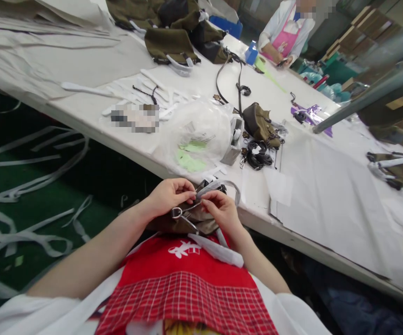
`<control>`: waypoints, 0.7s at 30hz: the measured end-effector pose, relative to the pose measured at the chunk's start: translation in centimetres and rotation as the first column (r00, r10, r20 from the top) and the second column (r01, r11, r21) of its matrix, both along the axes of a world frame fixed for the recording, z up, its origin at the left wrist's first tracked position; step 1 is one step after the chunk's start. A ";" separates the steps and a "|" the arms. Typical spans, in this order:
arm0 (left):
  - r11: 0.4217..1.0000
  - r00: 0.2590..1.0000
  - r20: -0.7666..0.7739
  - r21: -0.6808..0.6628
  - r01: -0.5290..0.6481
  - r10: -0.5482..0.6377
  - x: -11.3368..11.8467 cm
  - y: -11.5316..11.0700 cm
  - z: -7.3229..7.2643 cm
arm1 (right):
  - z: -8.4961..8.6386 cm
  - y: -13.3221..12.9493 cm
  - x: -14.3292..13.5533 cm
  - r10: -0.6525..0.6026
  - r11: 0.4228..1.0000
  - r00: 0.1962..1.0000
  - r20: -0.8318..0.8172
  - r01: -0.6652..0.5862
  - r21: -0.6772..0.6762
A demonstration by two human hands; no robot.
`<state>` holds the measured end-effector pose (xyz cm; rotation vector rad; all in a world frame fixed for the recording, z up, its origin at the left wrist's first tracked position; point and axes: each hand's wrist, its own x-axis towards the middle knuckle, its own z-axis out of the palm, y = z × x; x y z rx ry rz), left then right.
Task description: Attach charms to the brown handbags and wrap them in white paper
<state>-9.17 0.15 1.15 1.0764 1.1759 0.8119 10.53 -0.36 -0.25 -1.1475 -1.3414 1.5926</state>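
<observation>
An olive-brown bag [206, 224] rests against my red apron at the table's near edge. Over its top, my left hand [171, 196] and my right hand [224, 211] face each other, both closed in a pinch with fingertips nearly touching. What lies between the fingertips is too small to make out. A pale wrapping strip [211, 187] arches just behind them. Below my left fingers is a metal ring [176, 213] on a dark tab, beside a silver toothed or chain-like line [190, 224]. A white wrapped handle [220, 251] hangs over the apron.
On the white table [79, 109] lie a clear plastic bag [197, 125] with green scraps, a small olive bag [260, 123], coiled black straps [257, 156] and several stacked bags [169, 44]. A metal pole [358, 100] rises at right. Across the table stands a co-worker [285, 35].
</observation>
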 end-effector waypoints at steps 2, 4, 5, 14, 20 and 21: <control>1.000 1.000 0.007 0.004 0.000 0.000 0.0 0.0 -0.1 | 0.8 -0.3 0.7 0.111 0.991 0.992 0.063 -0.115 0.069; 1.000 1.000 0.017 0.009 0.002 -0.002 0.0 0.0 -0.3 | 1.9 -0.5 1.2 0.271 0.950 0.953 0.133 -0.287 0.122; 1.000 1.000 0.021 0.012 0.005 -0.006 0.1 0.1 -0.3 | 2.4 -0.7 1.4 0.348 0.917 0.923 0.164 -0.371 0.144; 0.999 0.999 0.031 0.042 0.020 -0.022 0.3 0.0 0.1 | 2.9 -1.3 -0.1 0.381 0.812 0.890 0.251 -0.451 0.370; 0.992 0.995 0.011 0.076 0.101 -0.102 -0.4 -0.3 0.4 | 2.9 -1.0 0.2 0.304 0.844 0.930 0.208 -0.364 0.393; 0.987 0.991 0.001 0.089 0.135 -0.135 -0.5 -0.4 0.7 | 2.9 -0.9 0.3 0.303 0.847 0.928 0.218 -0.367 0.384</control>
